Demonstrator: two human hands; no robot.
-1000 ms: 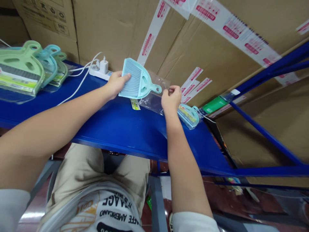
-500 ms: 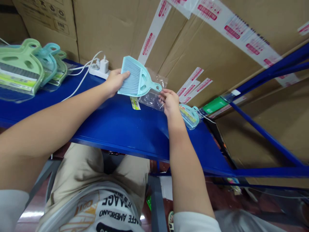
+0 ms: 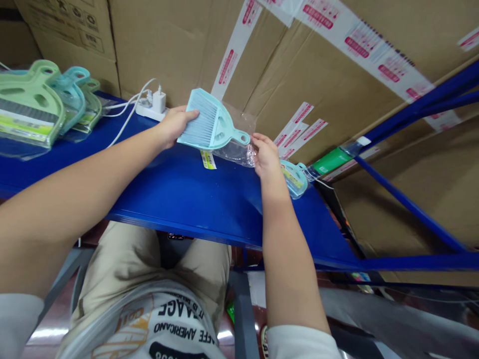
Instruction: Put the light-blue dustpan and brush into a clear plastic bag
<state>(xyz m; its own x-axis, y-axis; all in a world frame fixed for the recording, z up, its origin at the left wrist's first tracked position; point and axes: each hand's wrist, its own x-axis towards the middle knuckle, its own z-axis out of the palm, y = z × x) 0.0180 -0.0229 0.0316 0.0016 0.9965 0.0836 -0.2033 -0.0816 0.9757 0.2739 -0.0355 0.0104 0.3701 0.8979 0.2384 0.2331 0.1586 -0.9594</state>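
Observation:
My left hand (image 3: 175, 125) grips the wide edge of a light blue dustpan (image 3: 223, 133), its thumb lying on the bristles of the matching brush (image 3: 202, 119) nested inside. The set is held tilted above the blue shelf. At the handle end, my right hand (image 3: 265, 153) is closed, its fingertips pinching a crumpled clear plastic bag (image 3: 239, 153) that lies behind and under the handle. Whether those fingertips also touch the handle, I cannot tell. A yellow-green label card (image 3: 208, 160) shows beneath the dustpan.
Bagged green and blue dustpan sets (image 3: 32, 107) lie at the left. A power strip (image 3: 151, 110) with white cables is behind my left hand. Another bagged blue set (image 3: 294, 178) and a green-labelled bottle (image 3: 335, 158) are at the right. Cardboard boxes (image 3: 168, 45) line the back of the blue shelf (image 3: 179, 199).
The dustpan and brush have shifted slightly left and tilted a little. My right hand stays by the handle end with the bag. Grey cloth at the lower right has moved.

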